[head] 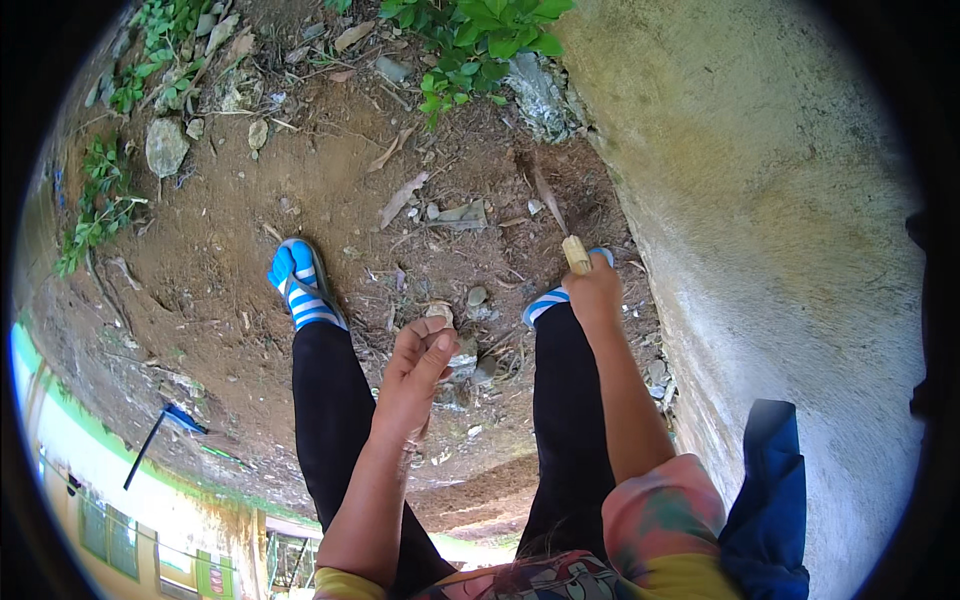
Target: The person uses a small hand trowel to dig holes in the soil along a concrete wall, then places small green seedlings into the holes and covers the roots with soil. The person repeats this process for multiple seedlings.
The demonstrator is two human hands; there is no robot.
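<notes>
My right hand [595, 291] is closed around the pale handle [577, 255] of a long-bladed hand tool. Its narrow blade [551, 199] points up and left, with the tip against dark, loosened soil [534, 166] near the foot of the wall. My left hand [424, 354] is raised over the ground between my legs, its fingers curled and thumb near them. A small pale stone [440, 313] shows just beyond those fingertips; whether they touch it I cannot tell. Blue-and-white striped toe socks [304, 289] in sandals are on my feet.
A rough concrete wall [720, 225] rises close on the right. Leafy green plants [495, 37] and a grey rock [544, 97] are at its base. A larger stone [166, 146] lies upper left. A blue dustpan [182, 418] with a long dark handle lies lower left, before a building.
</notes>
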